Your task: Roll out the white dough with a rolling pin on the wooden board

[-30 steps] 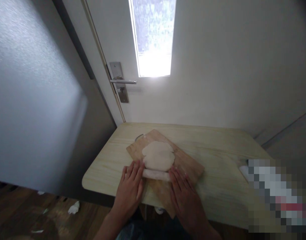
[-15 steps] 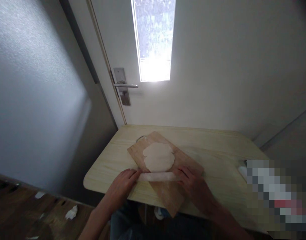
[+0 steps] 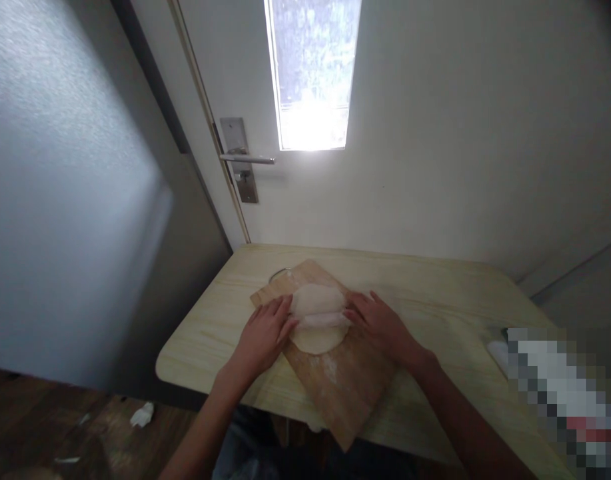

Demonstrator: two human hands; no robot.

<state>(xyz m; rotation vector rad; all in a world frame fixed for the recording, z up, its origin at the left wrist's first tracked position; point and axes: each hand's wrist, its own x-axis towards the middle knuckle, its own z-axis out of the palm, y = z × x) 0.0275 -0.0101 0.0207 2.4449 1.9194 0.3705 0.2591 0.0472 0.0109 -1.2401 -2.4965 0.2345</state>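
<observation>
A flat round of pale dough [image 3: 318, 301] lies on a wooden board [image 3: 342, 380] set at an angle on the light wood table [image 3: 435, 300]. A pale rolling pin [image 3: 321, 321] lies across the middle of the dough. My left hand [image 3: 265, 332] rests flat on the pin's left end, fingers stretched out. My right hand [image 3: 380, 323] presses on the right end in the same way, fingers spread. Flour dusts the board below the dough.
A white door with a metal handle [image 3: 245, 160] and a narrow glass pane [image 3: 312, 73] stands behind the table. A metal rim [image 3: 279, 273] peeks out behind the board. A blurred-out patch [image 3: 565, 393] covers the table's right corner. Paper scraps [image 3: 144, 415] litter the floor.
Both hands have pushed the rolling pin away from me, from the dough's near edge up onto its middle. The fingers have stayed flat on the pin's ends.
</observation>
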